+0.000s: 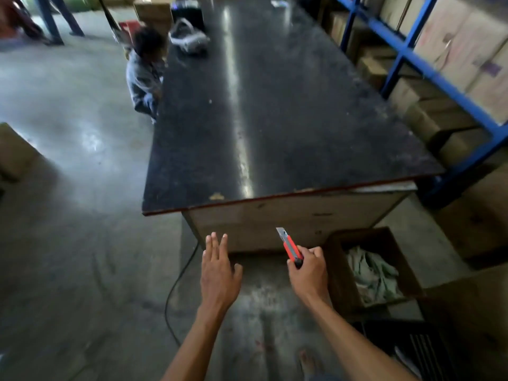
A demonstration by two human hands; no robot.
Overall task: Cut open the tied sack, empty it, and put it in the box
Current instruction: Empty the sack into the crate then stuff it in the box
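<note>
My right hand (pixel 309 270) grips a red utility knife (pixel 291 247) with its blade out, pointing up and left, just below the near edge of the black table (pixel 275 105). My left hand (pixel 218 270) is held flat with fingers apart and holds nothing. An open cardboard box (pixel 338 273) stands on the floor to the right of my right hand, with crumpled pale green sack material (pixel 373 276) inside. No tied sack shows in this view.
A person (pixel 145 70) crouches at the table's left side. A grey headset-like object (pixel 189 37) lies at the table's far end. Blue shelving (pixel 439 78) with cartons runs along the right. A black cable (pixel 178 284) trails over the concrete floor. A brown box (pixel 13 152) stands at left.
</note>
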